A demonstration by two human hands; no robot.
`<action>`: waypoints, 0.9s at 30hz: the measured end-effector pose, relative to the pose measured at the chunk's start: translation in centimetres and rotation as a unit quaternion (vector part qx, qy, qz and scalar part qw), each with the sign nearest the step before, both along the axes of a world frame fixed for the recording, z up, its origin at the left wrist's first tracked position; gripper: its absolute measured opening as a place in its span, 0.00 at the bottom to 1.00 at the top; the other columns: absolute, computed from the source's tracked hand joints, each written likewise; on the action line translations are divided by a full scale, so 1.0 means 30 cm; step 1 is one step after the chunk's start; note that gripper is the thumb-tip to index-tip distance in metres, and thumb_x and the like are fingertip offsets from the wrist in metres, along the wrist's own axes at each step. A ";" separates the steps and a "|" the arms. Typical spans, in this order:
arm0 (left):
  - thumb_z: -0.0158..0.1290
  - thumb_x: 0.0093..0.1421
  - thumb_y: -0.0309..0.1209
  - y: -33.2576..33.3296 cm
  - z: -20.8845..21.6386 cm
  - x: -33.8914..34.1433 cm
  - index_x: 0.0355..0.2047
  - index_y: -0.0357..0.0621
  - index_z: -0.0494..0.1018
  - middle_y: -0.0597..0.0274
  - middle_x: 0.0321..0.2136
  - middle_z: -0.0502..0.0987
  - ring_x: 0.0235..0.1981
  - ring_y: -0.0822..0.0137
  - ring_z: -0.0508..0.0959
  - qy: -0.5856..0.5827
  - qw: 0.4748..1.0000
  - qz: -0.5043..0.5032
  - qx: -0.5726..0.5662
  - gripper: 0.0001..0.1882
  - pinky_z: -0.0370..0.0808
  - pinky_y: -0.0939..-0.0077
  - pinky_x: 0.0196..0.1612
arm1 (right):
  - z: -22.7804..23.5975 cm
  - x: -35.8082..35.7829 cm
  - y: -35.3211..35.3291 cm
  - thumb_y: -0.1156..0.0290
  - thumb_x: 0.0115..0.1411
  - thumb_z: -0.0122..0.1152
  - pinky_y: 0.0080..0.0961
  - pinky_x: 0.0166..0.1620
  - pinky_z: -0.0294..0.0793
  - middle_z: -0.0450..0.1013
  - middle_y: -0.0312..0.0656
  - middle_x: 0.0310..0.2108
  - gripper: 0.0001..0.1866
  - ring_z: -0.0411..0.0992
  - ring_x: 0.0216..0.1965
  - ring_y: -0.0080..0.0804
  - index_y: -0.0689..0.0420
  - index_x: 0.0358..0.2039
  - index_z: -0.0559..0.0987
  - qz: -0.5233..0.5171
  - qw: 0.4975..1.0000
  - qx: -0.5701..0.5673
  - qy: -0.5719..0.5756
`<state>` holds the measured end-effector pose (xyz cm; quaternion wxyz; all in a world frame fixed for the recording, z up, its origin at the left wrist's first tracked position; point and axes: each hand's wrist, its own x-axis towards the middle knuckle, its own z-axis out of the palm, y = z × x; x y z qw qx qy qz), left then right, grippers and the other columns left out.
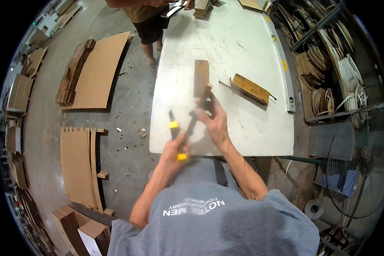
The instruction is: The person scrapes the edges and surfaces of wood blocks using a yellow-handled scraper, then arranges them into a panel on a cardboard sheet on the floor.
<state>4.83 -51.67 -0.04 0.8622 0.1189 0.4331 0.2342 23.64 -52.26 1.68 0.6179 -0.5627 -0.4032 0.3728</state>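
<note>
My left hand (173, 149) is closed around a yellow and black utility knife (174, 124), its tip pointing away from me over the table's near left part. My right hand (216, 123) pinches a small wooden piece (207, 91) by its lower end. Between the hands runs a dark narrow strip (191, 124), blurred by motion; which hand holds it I cannot tell. Just beyond my right hand a flat brown wood-grain board (201, 77) lies on the white table (175, 85). To the right, a yellowish-brown block (251, 88) lies across a thin dark strip.
A long spirit level (284, 66) lies along the table's right edge. Another person (147, 34) stands at the far left, near stacked boards (202, 8). Shelves with coiled edging (322, 102) and a fan (354, 164) are on the right; cardboard sheets (100, 72) lie on the left.
</note>
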 end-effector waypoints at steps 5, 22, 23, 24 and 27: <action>0.58 0.66 0.36 0.004 0.022 -0.006 0.55 0.37 0.71 0.66 0.26 0.75 0.23 0.74 0.75 0.058 0.998 0.012 0.031 0.22 0.76 0.78 0.25 | 0.004 0.149 0.165 0.59 0.52 0.75 0.37 0.51 0.75 0.77 0.51 0.48 0.36 0.75 0.49 0.44 0.63 0.57 0.73 -0.043 0.978 -0.073 -0.191; 0.58 0.64 0.28 0.067 0.015 -0.035 0.55 0.34 0.71 0.64 0.27 0.76 0.25 0.73 0.76 0.106 0.974 0.129 0.152 0.20 0.79 0.75 0.29 | 0.013 0.137 0.149 0.86 0.45 0.69 0.48 0.67 0.64 0.62 0.59 0.66 0.41 0.61 0.68 0.56 0.55 0.60 0.66 0.008 0.888 0.316 -0.335; 0.58 0.64 0.28 0.065 0.010 -0.031 0.55 0.34 0.71 0.64 0.27 0.76 0.25 0.73 0.77 0.105 0.975 0.126 0.151 0.20 0.79 0.75 0.29 | 0.012 0.141 0.146 0.86 0.45 0.69 0.48 0.67 0.64 0.62 0.59 0.66 0.40 0.61 0.67 0.56 0.55 0.60 0.66 0.005 0.887 0.317 -0.334; 0.58 0.64 0.27 0.061 0.004 -0.029 0.54 0.34 0.71 0.64 0.27 0.76 0.25 0.73 0.77 0.105 0.975 0.124 0.149 0.20 0.79 0.75 0.29 | 0.012 0.145 0.142 0.86 0.46 0.69 0.48 0.67 0.64 0.62 0.60 0.66 0.40 0.62 0.67 0.56 0.55 0.60 0.66 0.001 0.887 0.319 -0.334; 0.59 0.64 0.27 0.055 -0.002 -0.038 0.54 0.34 0.72 0.64 0.27 0.76 0.24 0.73 0.77 0.110 0.976 0.126 0.142 0.19 0.79 0.75 0.29 | 0.039 0.144 0.124 0.86 0.47 0.67 0.47 0.67 0.65 0.62 0.61 0.66 0.40 0.64 0.66 0.56 0.58 0.62 0.64 0.001 0.895 0.317 -0.315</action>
